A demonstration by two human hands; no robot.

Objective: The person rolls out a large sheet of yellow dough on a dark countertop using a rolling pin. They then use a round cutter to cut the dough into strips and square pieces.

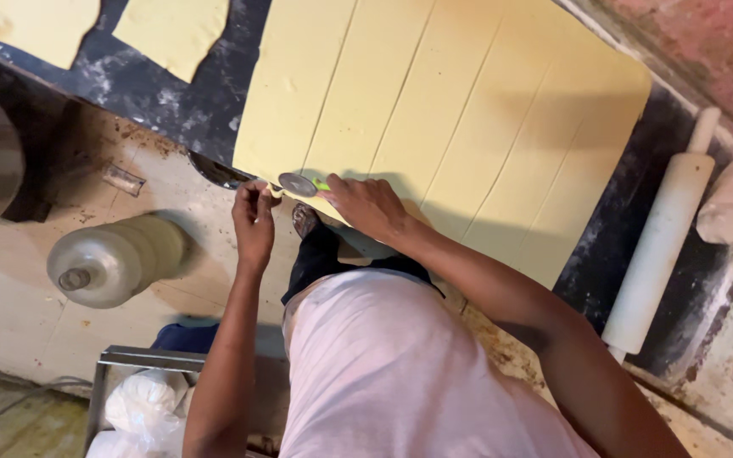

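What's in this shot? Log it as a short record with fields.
Surface: dark floured worktop
Main item: rolled yellow dough sheet, scored into long strips
Right hand: right hand holds a wheel cutter at the sheet's near edge
Left hand: left hand, fingers pinching the dough edge beside the cutter
Nearby: white rolling pin right of the sheet; two smaller dough pieces top left

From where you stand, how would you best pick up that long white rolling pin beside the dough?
Probably by the thick middle of the rolling pin, coming down from above. It lies flat on the dark counter, free of the dough sheet, and its narrow end handle looks too short to balance it one-handed.
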